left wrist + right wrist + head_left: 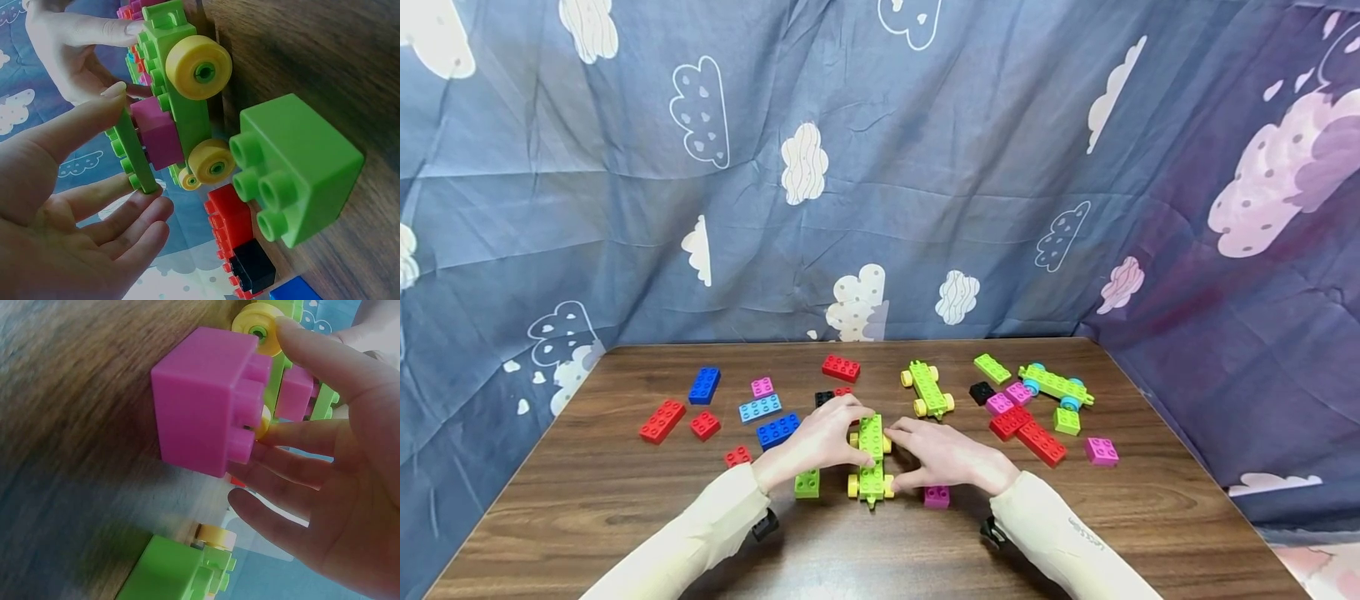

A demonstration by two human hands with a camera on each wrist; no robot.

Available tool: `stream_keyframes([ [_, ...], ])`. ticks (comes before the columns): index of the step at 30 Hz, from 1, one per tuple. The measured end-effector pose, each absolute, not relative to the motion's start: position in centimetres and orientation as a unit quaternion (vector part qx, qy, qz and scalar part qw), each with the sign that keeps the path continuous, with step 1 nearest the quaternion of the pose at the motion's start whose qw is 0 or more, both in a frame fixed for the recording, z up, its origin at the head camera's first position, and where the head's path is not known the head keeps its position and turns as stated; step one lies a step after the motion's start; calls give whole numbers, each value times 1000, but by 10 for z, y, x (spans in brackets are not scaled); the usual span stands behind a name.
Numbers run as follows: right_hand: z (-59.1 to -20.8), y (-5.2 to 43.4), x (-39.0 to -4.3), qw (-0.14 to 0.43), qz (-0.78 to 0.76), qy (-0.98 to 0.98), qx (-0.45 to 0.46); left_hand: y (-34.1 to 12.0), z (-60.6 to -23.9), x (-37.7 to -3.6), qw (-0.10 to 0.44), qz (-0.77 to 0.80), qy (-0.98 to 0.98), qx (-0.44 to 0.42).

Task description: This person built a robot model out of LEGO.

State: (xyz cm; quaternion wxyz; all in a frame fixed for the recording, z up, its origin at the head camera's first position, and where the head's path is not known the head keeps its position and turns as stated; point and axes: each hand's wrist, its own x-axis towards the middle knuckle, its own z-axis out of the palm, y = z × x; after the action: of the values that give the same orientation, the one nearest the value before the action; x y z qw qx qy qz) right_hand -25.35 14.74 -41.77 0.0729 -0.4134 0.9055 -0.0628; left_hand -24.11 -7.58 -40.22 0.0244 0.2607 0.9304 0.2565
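Note:
Between the hands stands a lime-green toy car base (872, 485) with yellow wheels (199, 67). A pink brick (156, 132) sits on its studs, with a flat green building plate (132, 150) on top of that. My left hand (823, 437) pinches the plate's two ends between thumb and fingers. On the car's other side, my right hand (947, 454) holds the base by its wheels, thumb at the near wheel and index finger by the far one. A separate pink brick (200, 400) lies beneath the right wrist, and a green brick (300, 169) by the left.
Red, blue and pink bricks spread over the left side of the wooden table (550, 500). Behind the hands stands another yellow-wheeled car base (929, 390). Farther right are a blue-wheeled base (1056, 385), red bricks (1041, 442) and a pink brick (1102, 452). A patterned curtain (880, 225) hangs behind.

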Motion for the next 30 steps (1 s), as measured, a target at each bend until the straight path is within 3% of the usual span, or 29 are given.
stream_keyframes([
  [30, -417, 146, -253, 68, -69, 903, -418, -75, -406, -241, 8, 253, 926, 279],
])
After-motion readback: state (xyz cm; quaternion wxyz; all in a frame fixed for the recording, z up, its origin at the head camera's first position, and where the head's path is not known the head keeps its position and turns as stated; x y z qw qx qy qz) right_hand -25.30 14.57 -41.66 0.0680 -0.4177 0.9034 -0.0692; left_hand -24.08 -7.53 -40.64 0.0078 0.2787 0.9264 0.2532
